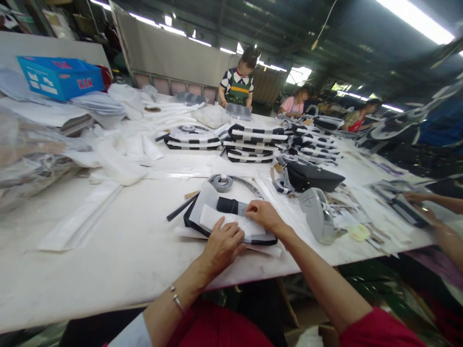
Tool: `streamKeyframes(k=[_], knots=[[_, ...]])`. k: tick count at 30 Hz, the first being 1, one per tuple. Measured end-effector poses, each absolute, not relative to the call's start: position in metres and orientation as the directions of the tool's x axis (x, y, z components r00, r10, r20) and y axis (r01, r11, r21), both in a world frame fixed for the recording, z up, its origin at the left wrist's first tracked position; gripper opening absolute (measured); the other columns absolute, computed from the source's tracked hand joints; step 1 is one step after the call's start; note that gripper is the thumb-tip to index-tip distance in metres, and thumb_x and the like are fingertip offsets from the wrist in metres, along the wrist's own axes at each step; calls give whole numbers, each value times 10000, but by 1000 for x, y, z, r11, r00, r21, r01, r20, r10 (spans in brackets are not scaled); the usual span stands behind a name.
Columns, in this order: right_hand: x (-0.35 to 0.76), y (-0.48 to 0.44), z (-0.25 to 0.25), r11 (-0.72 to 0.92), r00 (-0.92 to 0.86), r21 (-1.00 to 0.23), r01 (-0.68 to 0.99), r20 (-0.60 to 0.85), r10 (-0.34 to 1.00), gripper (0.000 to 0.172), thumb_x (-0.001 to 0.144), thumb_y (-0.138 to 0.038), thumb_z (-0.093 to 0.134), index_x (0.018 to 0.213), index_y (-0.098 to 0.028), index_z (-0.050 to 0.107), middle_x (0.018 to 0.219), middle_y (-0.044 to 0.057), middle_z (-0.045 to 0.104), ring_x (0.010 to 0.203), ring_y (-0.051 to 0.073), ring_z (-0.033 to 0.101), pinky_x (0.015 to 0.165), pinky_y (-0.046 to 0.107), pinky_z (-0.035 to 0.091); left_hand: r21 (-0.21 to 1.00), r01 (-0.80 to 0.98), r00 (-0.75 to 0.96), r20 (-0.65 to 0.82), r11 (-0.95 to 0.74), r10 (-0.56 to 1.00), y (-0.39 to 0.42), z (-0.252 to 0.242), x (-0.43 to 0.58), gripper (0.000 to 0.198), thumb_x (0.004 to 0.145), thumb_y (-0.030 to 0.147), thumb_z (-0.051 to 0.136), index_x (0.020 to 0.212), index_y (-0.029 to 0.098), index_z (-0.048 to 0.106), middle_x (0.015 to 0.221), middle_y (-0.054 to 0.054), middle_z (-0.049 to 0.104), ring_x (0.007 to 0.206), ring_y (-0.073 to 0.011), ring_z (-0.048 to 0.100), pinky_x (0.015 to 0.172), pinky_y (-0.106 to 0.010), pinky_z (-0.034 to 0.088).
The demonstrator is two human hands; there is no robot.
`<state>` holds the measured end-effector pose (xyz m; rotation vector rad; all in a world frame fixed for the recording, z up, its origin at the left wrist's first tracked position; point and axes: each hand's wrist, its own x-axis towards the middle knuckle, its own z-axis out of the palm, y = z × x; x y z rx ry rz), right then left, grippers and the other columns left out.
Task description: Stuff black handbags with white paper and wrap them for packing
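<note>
A black handbag (189,215) lies flat before me, partly covered by white foam sheet (211,217). A black tab (227,205) shows across its middle. My left hand (224,241) rests on the foam with its fingers stretched out, pressing near the bag's front edge. On the far right part of the bag, my right hand (263,215) has its fingers pinched together beside a grey strip by the tab; what they hold is hidden. A coiled grey wrapped strap (221,182) lies just behind the bag.
Stacks of wrapped black bags (255,142) stand behind. Right are an unwrapped black bag (313,176) and a grey tape dispenser (315,214). A blue box (60,78) and foam sheets (123,154) lie left. Co-workers stand around; a co-worker's hands (430,212) are at far right.
</note>
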<state>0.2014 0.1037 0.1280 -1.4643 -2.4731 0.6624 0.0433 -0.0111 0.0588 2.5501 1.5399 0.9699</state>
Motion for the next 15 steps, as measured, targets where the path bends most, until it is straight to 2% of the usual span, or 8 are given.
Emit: streamKeyframes(k=[3,6,9,12,14,15], knots=[[200,83,137,491,-483,-503,711,158,861,86,846,-256,617,786,-220,667,822,17,688,790,181,619,751,286,451,330,794,326,478,-511,815,-12,60,43,183,872,316,652,984,205,558,1066,-60,655,1114,-237,588,1092,-528,329],[198,51,122,586,-482,-509,630,336,809,174,941,-281,501,925,-228,666,934,50,701,900,203,629,844,320,463,400,770,310,447,-497,839,-13,64,41,200,869,285,649,1033,213,558,1069,-48,649,1077,-226,593,1097,-527,330],[198,29,92,677,-515,-375,633,449,730,255,992,-235,402,1033,-212,652,1003,71,700,953,214,618,870,351,447,485,728,296,414,-484,861,-13,74,37,236,867,244,637,1079,206,542,1076,-43,638,1062,-212,587,1093,-487,355],[200,22,75,728,-543,-234,644,530,651,231,994,-229,424,1058,-186,642,1006,84,688,947,223,599,838,358,436,525,733,290,332,-431,898,-9,94,26,169,884,200,587,1045,177,539,1029,-48,616,973,-182,598,931,-348,483],[200,22,74,753,-572,-171,636,550,608,207,988,-226,449,1041,-175,643,992,87,682,937,224,591,825,356,432,459,784,305,302,-418,903,-3,109,11,154,891,179,561,1045,173,554,1082,-67,612,975,-180,605,867,-318,499],[200,23,76,762,-587,-147,630,553,592,200,986,-221,456,1036,-172,643,992,89,680,939,225,589,826,356,431,394,816,318,305,-424,897,0,115,1,147,891,186,566,1037,174,571,1121,-77,618,1025,-196,602,908,-344,485]])
